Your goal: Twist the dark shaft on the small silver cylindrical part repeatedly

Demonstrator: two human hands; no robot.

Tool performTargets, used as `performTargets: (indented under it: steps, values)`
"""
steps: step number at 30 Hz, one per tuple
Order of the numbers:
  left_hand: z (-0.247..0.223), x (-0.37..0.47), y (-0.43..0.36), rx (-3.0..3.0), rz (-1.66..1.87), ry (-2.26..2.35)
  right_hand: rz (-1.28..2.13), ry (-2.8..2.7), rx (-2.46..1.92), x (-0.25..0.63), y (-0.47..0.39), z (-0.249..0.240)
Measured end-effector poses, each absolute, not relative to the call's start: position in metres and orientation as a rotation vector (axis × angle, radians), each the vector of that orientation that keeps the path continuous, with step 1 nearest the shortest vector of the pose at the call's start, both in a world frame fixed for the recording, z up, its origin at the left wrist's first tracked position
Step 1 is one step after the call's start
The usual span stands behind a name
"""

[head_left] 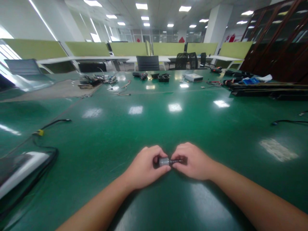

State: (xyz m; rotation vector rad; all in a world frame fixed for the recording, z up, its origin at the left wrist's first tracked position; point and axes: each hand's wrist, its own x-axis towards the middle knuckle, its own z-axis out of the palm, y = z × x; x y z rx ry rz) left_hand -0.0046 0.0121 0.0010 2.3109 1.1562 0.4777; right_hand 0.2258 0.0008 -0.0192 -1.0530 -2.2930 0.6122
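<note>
A small grey metallic cylinder (164,161) lies sideways between my hands, just above or on the green tabletop. My left hand (148,166) is closed round it, thumb below and fingers above. From its right end runs a thin dark shaft (176,161), pinched by the thumb and fingers of my right hand (191,161). The fingertips of both hands almost meet. My fingers cover parts of the piece, and I cannot make out exactly what kind of thing it is.
Around me spreads a glossy green table (154,125). At left lie a black cable (56,122) and a white-edged device (36,160). Electronic parts (103,79), a power tool (141,75) and a flat silver box (193,77) sit far back. Dark bars (264,89) are stacked at right.
</note>
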Motion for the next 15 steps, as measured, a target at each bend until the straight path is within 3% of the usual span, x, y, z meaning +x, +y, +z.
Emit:
performTargets:
  steps: [15]
  values:
    - [0.001, -0.004, 0.012, 2.303, 0.47, 1.154, 0.615, -2.297, -1.059, 0.241, 0.005, -0.015]
